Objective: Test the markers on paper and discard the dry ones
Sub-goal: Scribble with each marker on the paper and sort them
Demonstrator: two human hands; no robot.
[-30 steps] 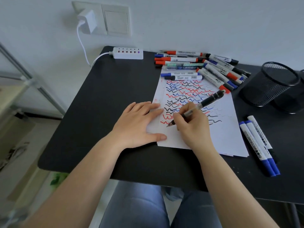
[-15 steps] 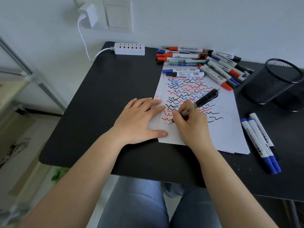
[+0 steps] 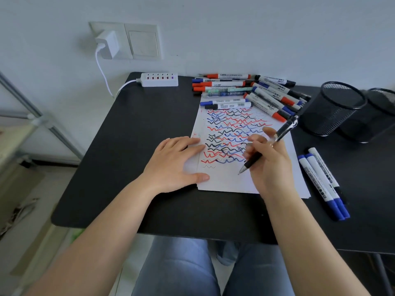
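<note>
pen (image 3: 266,146) being pinched in curled right hand (image 3: 270,165), tip hovering just over bare lower paper (image 3: 222,180) | left hand (image 3: 174,165) lying flat, fingers straight, pressing paper's left edge | marker pile (image 3: 252,92) lying at paper's far end | three markers (image 3: 322,182) lying right of paper | mesh cup (image 3: 333,107) standing behind them

The table (image 3: 132,146) lies bare left of the paper (image 3: 224,180). Marker pile (image 3: 252,92) crowds the far edge; two mesh cups (image 3: 333,110) block the far right, three markers (image 3: 322,182) lie near right.
</note>
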